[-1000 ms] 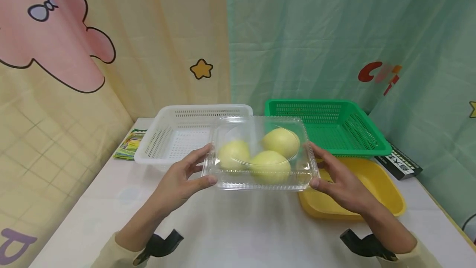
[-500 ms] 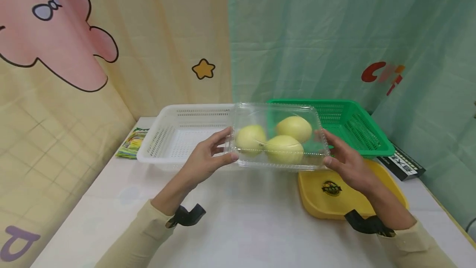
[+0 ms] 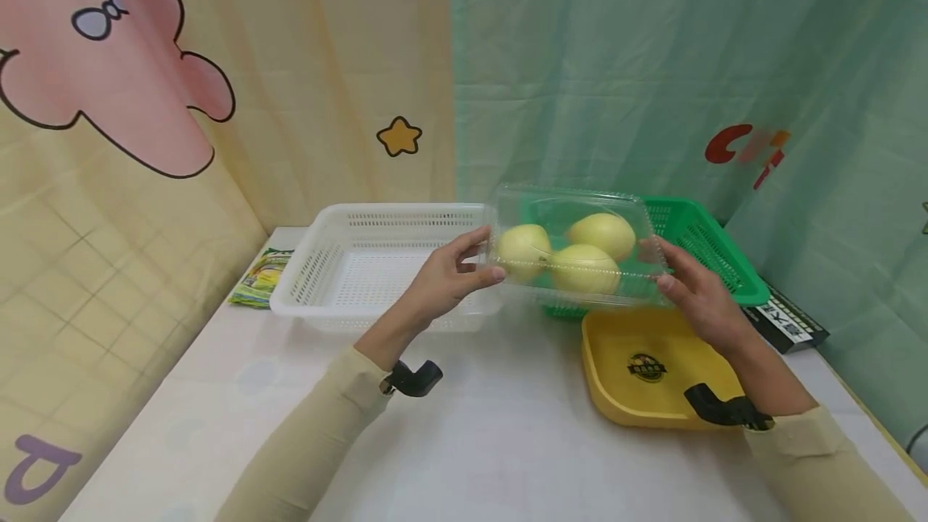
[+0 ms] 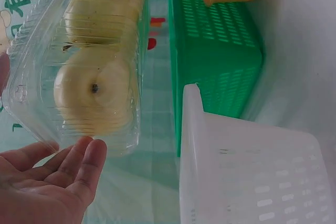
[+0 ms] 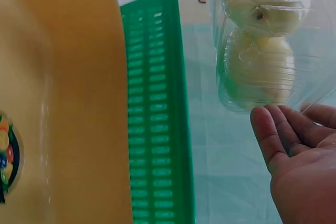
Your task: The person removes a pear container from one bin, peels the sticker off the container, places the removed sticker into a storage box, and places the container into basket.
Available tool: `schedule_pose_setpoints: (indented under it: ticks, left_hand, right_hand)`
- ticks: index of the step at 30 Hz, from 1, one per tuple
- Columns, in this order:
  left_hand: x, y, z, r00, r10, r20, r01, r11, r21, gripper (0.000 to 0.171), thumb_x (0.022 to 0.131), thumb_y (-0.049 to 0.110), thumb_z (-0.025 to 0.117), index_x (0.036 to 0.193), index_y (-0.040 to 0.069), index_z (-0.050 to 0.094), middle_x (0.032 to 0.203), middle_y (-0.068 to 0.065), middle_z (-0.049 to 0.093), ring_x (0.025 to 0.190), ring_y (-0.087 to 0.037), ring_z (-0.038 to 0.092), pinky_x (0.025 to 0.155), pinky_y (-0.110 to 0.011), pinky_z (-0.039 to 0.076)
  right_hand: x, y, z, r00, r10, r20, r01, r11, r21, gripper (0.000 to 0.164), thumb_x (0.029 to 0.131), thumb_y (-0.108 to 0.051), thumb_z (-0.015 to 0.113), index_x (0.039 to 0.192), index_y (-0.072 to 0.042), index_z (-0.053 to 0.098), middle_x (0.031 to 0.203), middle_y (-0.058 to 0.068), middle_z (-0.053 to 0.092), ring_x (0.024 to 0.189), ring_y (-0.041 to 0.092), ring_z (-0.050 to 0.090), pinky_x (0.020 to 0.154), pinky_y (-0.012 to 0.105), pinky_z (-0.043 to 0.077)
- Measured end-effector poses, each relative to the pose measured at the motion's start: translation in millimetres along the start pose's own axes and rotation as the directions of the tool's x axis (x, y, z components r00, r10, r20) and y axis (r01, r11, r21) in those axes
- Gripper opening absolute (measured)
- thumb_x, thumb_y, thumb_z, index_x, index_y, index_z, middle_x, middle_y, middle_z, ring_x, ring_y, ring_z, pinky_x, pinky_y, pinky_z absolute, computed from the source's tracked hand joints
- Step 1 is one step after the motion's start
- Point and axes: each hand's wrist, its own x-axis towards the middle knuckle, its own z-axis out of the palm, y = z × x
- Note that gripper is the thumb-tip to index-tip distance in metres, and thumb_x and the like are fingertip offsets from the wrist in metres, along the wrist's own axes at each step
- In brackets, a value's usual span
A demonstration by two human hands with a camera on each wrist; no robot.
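A clear plastic clamshell box (image 3: 536, 201) with three round, pale yellow-green fruits (image 3: 586, 269) inside hangs in the air, its lid down. My left hand (image 3: 451, 274) grips its left end, thumb at the near corner and fingers around the side. At the opposite end my right hand (image 3: 702, 296) holds it the same way. In the wrist views, the fingertips of the left hand (image 4: 58, 179) and of the right hand (image 5: 304, 145) support the box's lower edge. Behind and partly below the box is the green basket (image 3: 706, 248), seen through the plastic.
To the left stands a white perforated basket (image 3: 319, 264) on the white table (image 3: 493, 441). A yellow tray (image 3: 616, 393) with a round label sits in front of the green basket. A green-yellow packet (image 3: 261, 279) lies far left, a black box (image 3: 786, 316) far right. Curtains (image 3: 319, 63) hang behind.
Both hands have carried the clear box rightward and away from me, from between the baskets to in front of the green one. More of the yellow tray now shows.
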Motion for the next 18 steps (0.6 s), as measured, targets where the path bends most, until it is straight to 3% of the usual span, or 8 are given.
schedule_pose_setpoints:
  ticks: [6, 18]
  left_hand:
    - [20.0, 1.6, 7.9, 1.000, 0.025, 0.018, -0.025, 1.000, -0.011, 0.073, 0.084, 0.034, 0.070, 0.147, 0.024, 0.033, 0.150, 0.001, 0.038, 0.127, -0.027, 0.051, 0.099, -0.038, 0.048]
    - [52.1, 0.0, 24.1, 0.998, 0.056, 0.029, -0.056, 0.998, -0.014, 0.072, 0.086, 0.033, 0.068, 0.147, 0.019, 0.033, 0.150, -0.004, 0.038, 0.137, -0.025, 0.039, 0.104, -0.042, 0.044]
  right_hand:
    - [8.0, 15.8, -8.4, 0.998, -0.057, -0.009, 0.057, 0.998, 0.039, 0.046, 0.101, -0.008, 0.036, 0.146, -0.001, 0.029, 0.129, -0.020, 0.045, 0.114, -0.012, 0.046, 0.090, 0.001, 0.037]
    - [18.3, 38.3, -21.9, 0.999, 0.032, -0.036, -0.030, 0.998, 0.053, 0.047, 0.103, -0.020, 0.033, 0.148, -0.007, 0.027, 0.133, -0.017, 0.044, 0.112, -0.011, 0.047, 0.088, 0.004, 0.037]
